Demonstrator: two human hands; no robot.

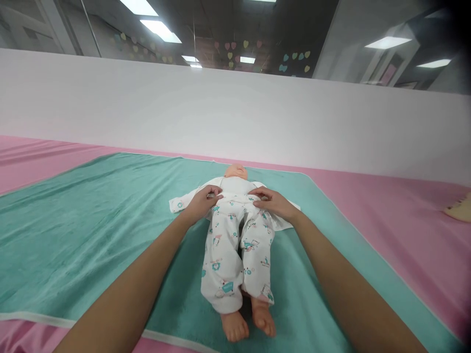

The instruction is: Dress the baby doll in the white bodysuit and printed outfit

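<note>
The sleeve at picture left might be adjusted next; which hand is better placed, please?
Probably the left hand: it is beside that sleeve; the right hand is at the doll's other side.

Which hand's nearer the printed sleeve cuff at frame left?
Left. Left hand is just right of the cuff; right hand is farther, across the pants' waistband.

Soft, even brightness; light panels glaring at top; upper right corner blacked out (blurry edge).
</note>
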